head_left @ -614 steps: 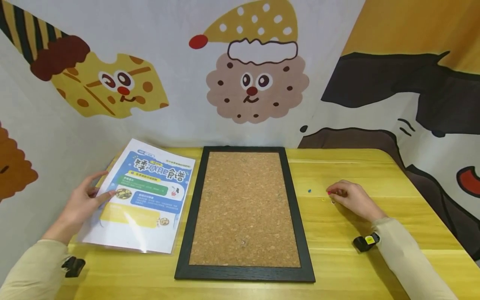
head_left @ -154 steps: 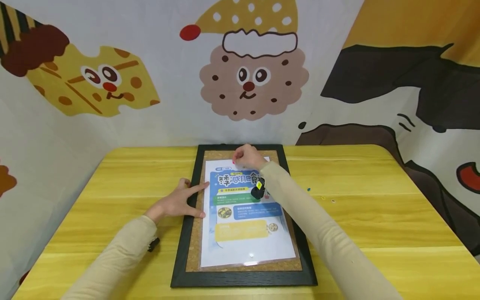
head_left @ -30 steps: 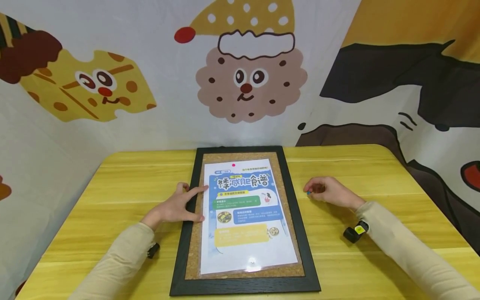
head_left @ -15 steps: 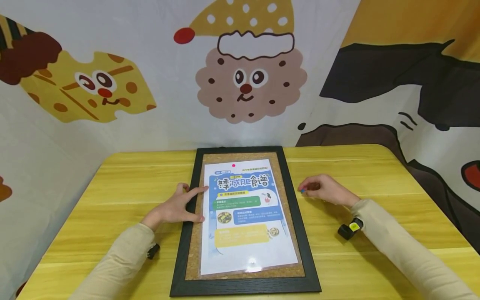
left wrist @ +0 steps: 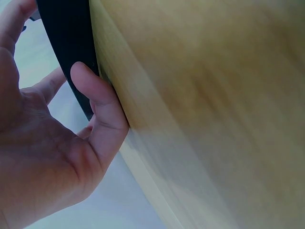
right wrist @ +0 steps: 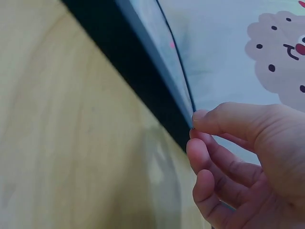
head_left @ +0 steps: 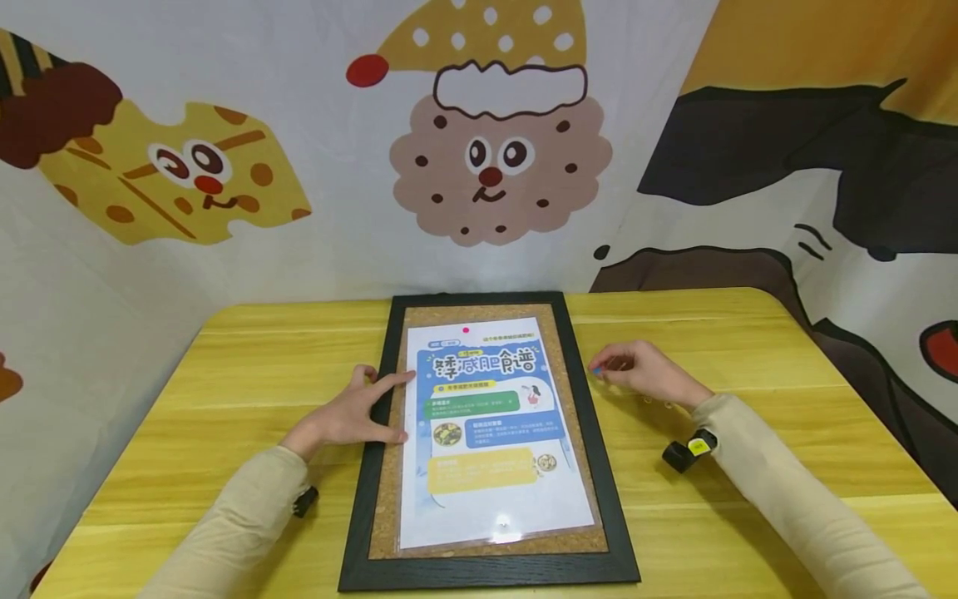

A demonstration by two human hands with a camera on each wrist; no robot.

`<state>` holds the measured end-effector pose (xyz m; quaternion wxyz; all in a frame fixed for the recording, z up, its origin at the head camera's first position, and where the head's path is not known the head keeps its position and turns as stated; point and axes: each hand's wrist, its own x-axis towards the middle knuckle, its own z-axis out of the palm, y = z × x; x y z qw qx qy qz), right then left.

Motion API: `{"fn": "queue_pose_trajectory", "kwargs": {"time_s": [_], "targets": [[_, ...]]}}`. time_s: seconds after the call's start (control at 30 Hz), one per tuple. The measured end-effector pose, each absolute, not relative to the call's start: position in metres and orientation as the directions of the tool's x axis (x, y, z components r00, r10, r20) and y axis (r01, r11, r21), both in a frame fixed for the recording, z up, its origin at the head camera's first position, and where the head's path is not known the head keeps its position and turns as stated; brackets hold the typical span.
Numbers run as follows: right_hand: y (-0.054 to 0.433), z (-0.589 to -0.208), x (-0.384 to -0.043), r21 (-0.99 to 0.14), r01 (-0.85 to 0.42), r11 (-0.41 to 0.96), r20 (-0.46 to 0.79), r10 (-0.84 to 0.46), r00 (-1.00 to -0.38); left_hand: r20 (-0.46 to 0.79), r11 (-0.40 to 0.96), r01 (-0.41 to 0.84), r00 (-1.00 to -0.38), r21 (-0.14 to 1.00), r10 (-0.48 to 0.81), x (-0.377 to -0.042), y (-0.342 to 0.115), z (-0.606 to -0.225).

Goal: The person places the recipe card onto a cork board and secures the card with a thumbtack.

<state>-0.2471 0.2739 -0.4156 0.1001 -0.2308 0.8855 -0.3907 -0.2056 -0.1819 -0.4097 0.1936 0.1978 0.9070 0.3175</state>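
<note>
A laminated sheet (head_left: 516, 512) printed with coloured blocks lies on a cork board (head_left: 494, 313) with a black frame (head_left: 490, 574). A pink thumbtack (head_left: 466, 330) sits at the sheet's top edge. My left hand (head_left: 337, 422) reaches over the frame's left side, thumb and index finger spread, their tips on the sheet's left edge. Its little finger is by the frame's outer side in the left wrist view. Just right of the frame, my right hand (head_left: 651, 373) pinches a small blue thumbtack (head_left: 596, 370) between thumb and index finger. In the right wrist view, the fingers mostly hide the tack.
Below my right hand, a small yellowish tack (head_left: 648, 401) and a pale one (head_left: 669, 404) lie on the yellow wood table (head_left: 718, 333). A cartoon-printed cloth (head_left: 337, 266) hangs behind the table's far edge.
My right hand has lifted the blue thumbtack from the table and moved left and slightly up with it, toward the frame. My left hand stays put. Earlier, the pink tack went into the sheet.
</note>
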Motion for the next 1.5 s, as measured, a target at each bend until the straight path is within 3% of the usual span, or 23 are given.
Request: {"fn": "queue_pose_trajectory", "kwargs": {"time_s": [0.4,0.93,1.5], "targets": [[0.248,-0.405,-0.253,-0.750,-0.328,0.574,0.024,-0.472,-0.881,-0.225,0.717,0.234,-0.847,0.657,0.482,-0.206,-0.182,-0.410],[0.208,-0.402,-0.259,-0.841,-0.329,0.430,0.043,-0.552,-0.833,-0.227,0.723,0.232,-0.850,0.650,0.476,-0.206,-0.183,-0.411],[0.175,-0.410,-0.260,-0.835,-0.366,0.410,0.062,-0.591,-0.804,-0.221,0.720,0.237,-0.849,0.653,0.480,-0.205,-0.182,-0.411]]}}
